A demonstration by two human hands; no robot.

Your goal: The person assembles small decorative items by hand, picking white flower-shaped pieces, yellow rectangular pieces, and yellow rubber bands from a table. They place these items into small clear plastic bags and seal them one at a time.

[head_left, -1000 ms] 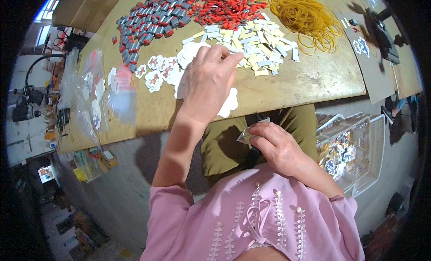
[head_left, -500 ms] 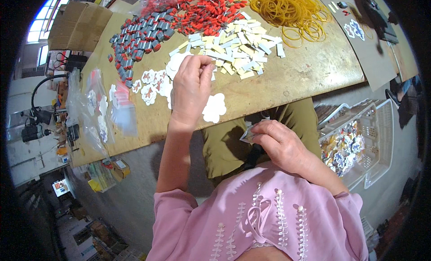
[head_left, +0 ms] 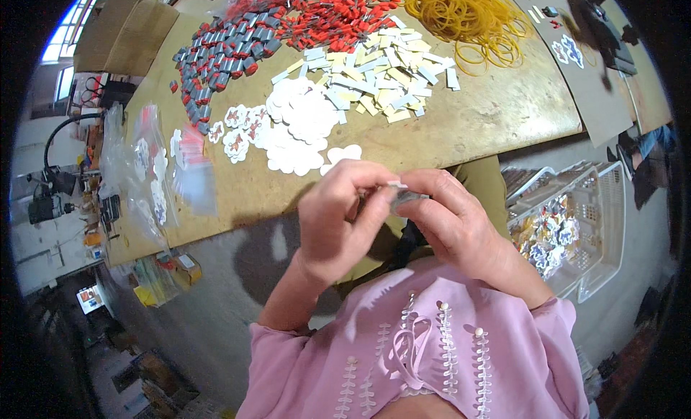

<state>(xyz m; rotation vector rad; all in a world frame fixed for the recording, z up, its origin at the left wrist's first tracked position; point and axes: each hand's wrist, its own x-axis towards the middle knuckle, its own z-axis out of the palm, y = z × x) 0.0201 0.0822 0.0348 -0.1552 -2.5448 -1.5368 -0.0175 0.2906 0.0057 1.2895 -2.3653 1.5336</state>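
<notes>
1. Head view: the left hand (head_left: 344, 217) and the right hand (head_left: 453, 221) meet in front of the person's chest, just below the edge of the wooden table (head_left: 504, 109).
2. Both hands pinch together a small clear bag (head_left: 407, 197), with a little white piece at its top. The fingers of each hand are closed on it, the thumbs and forefingers almost touching each other.
3. The bag is in the air, between the fingertips, near the table edge but not on it.
4. On the table, just behind the hands, lies a heap of white flower-shaped cards (head_left: 299, 127). Further back there are pale paper strips (head_left: 381, 77), grey and red small parts (head_left: 216, 52), a red pile (head_left: 324, 19) and yellow rubber bands (head_left: 461, 16).
5. At the left side of the table lie clear plastic bags (head_left: 155, 174).
6. To the person's right, below the table, stands a white plastic basket (head_left: 597, 224) with colourful packed pieces inside.
</notes>
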